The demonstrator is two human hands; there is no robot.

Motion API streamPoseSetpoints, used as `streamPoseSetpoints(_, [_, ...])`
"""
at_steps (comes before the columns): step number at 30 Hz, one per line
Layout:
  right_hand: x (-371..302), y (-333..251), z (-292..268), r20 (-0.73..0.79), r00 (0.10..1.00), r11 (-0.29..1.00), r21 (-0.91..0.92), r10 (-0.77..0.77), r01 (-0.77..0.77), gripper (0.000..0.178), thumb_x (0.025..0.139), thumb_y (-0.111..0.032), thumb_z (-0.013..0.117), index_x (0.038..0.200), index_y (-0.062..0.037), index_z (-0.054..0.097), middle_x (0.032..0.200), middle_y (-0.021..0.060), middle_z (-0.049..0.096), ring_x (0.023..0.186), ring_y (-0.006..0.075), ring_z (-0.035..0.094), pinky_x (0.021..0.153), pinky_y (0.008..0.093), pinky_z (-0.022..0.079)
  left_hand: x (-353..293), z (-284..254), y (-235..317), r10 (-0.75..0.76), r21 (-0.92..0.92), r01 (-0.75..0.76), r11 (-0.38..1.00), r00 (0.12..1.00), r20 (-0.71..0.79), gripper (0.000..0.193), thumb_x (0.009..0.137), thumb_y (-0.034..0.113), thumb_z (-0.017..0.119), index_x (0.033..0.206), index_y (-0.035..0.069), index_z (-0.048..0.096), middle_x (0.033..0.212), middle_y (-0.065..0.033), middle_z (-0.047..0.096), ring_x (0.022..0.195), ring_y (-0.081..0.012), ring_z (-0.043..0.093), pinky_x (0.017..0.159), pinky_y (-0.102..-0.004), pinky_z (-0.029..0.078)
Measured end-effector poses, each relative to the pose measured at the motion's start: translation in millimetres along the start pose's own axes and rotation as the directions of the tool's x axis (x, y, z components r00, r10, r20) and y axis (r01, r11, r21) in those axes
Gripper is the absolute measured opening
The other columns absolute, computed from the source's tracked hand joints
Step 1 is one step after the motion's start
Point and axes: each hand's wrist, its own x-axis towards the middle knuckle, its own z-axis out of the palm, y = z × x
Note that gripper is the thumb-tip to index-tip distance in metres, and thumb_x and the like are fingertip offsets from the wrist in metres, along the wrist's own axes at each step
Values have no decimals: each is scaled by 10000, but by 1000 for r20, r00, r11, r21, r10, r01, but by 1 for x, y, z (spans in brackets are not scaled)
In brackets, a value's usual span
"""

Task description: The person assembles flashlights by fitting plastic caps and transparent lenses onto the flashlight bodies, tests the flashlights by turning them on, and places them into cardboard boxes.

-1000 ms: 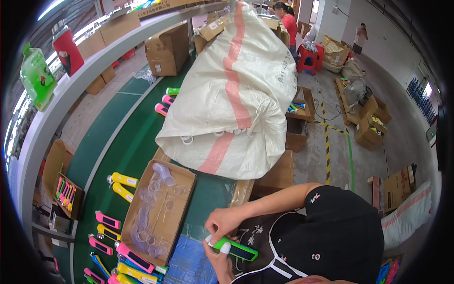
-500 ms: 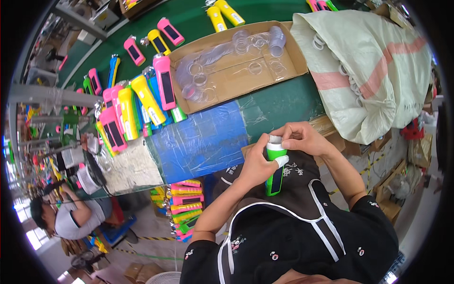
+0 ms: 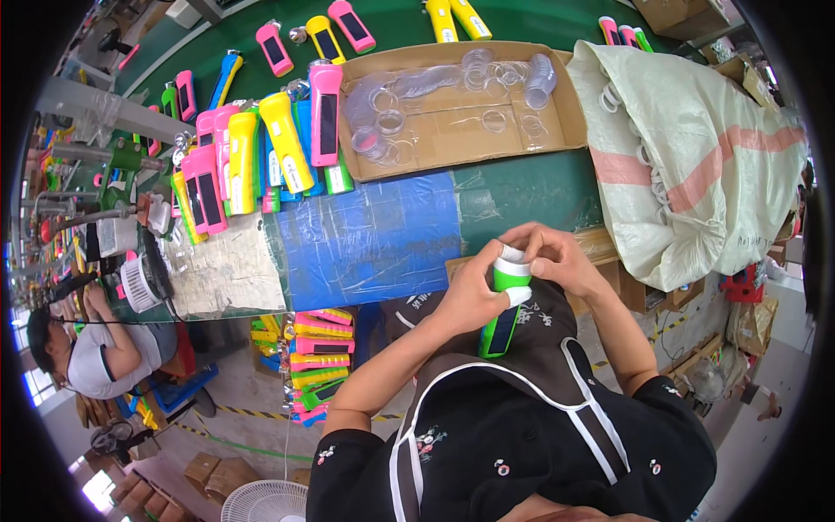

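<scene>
Gripping the green torch [image 3: 503, 332], the left hand [image 3: 474, 296] has its fingers wrapped around the upper body, the white-covered thumb [image 3: 518, 296] lying across the side. The right hand [image 3: 561, 258] has bent fingers set at the white rim [image 3: 511, 266]; whether they pinch it or only touch it, I cannot tell. The torch is held in front of the apron [image 3: 544, 344], off the near edge of the desk [image 3: 531, 196], head end toward the desk and dark panel end toward the body.

It looks like light, stiff plastic, probably smooth enough to twist in a loose grip. The body just below the head seems the best hold; the flat dark panel may scratch, so fingers are better kept to the green sides.

A small white label sits on a yellow torch [image 3: 283, 139] nearby, its print too small to make out. Pale characters mark the apron, and dark handwriting runs along the sack [image 3: 696, 204]. No brand can be made out.
</scene>
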Motion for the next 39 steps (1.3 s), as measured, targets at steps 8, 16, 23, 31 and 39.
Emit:
streamPoseSetpoints(8, [11,-3,-18,179,981,997,8,75,-78,176,888,-138,722,867,-30,584,1267,150,601,1031,129,580,920,297,466,-1,0,0,-12,13,12,1000,1000,1,379,748,92,747,1043,35,515,942,-95,634,915,-190,621,805,-333,490])
streamPoseSetpoints(16, [17,-22,-2,75,984,982,-107,162,-154,183,862,-114,744,884,-50,575,1313,154,577,1083,123,567,959,303,453,0,-6,22,-120,209,122,970,993,-24,398,739,97,767,1056,33,534,886,-76,643,833,-167,631,758,-327,500])
streamPoseSetpoints(23, [16,-16,-14,104,972,976,-72,212,-205,189,838,-85,757,889,-54,578,1275,162,608,1066,131,579,945,302,458,1,-4,15,-91,129,92,987,996,-13,377,747,72,755,1051,38,537,915,-70,626,863,-131,596,790,-314,484])
streamPoseSetpoints(31, [19,-7,-16,205,972,993,0,117,-120,232,843,-137,768,939,-53,574,1245,158,624,1046,139,578,940,316,456,-2,-2,1,4,51,-4,999,1000,-15,369,756,43,740,1055,25,525,921,-45,594,872,-109,568,783,-291,478])
streamPoseSetpoints(39, [25,-26,2,-70,952,928,-211,299,-307,264,863,-162,757,999,-54,559,1122,71,632,1045,124,581,950,292,450,2,-3,16,-121,219,129,967,991,-49,423,725,148,753,1065,53,520,846,-129,634,796,-274,658,742,-381,494])
